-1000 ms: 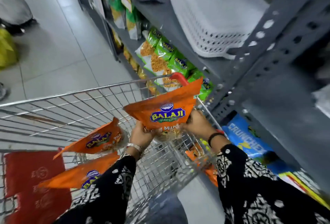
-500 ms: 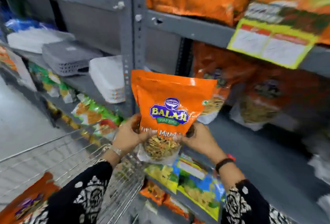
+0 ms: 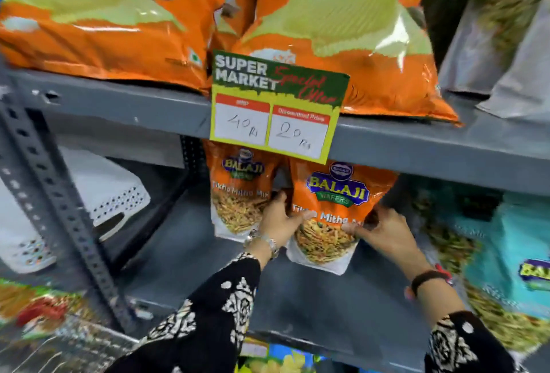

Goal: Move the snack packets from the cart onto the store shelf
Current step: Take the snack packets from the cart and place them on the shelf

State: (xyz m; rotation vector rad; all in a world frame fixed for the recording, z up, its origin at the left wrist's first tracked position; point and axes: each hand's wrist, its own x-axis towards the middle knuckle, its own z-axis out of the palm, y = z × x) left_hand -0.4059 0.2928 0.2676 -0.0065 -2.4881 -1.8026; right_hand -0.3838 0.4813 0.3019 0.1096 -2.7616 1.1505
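Two hands — left hand (image 3: 279, 221), right hand (image 3: 384, 231) — clamp glossy orange snack packet (image 3: 330, 212) upright on grey metal shelf (image 3: 184, 241), beside matching pouch (image 3: 239, 194).

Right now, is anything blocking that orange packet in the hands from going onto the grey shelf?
Nothing visible does. Both hands, left hand and right hand, hold the orange packet upright over the grey shelf, right beside another orange packet standing to its left. The price tag overlaps only its top in this view.

Grey metal shelf (image 3: 190, 241) bearing two upright orange snack packets (image 3: 327, 215).
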